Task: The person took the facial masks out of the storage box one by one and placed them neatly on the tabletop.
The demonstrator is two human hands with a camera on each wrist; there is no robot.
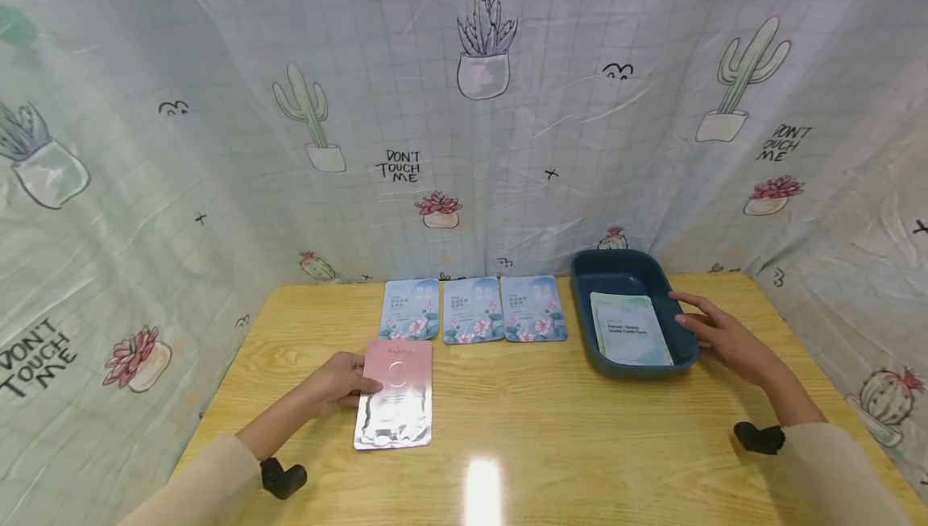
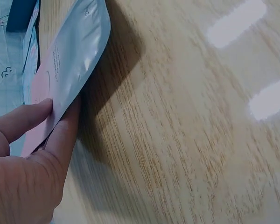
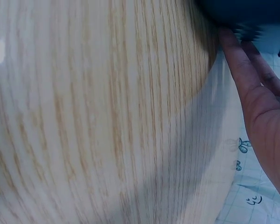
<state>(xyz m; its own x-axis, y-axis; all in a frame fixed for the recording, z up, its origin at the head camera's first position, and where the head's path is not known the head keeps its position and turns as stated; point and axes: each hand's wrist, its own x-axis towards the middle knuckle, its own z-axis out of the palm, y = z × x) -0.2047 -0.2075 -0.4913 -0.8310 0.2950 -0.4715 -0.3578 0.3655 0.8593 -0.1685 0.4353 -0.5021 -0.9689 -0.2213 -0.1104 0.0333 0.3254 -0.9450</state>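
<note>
My left hand (image 1: 335, 383) pinches a pink and silver face mask packet (image 1: 397, 397) by its left edge. In the left wrist view the thumb lies over the packet (image 2: 77, 58) and the fingers go beneath it; a shadow falls on the table below. At the right, the fingers of my right hand (image 1: 731, 342) touch the side of a dark blue plastic bin (image 1: 623, 262). Those fingers (image 3: 240, 63) look fairly straight against the bin (image 3: 256, 11) in the right wrist view. A white and pale blue packet (image 1: 632, 331) lies inside the bin.
Three blue flowered packets, a left one (image 1: 409, 310), a middle one (image 1: 473, 310) and a right one (image 1: 533, 308), lie in a row along the back of the wooden table (image 1: 551, 429). Behind them hangs a cactus-print curtain (image 1: 377, 236), which also encloses both sides.
</note>
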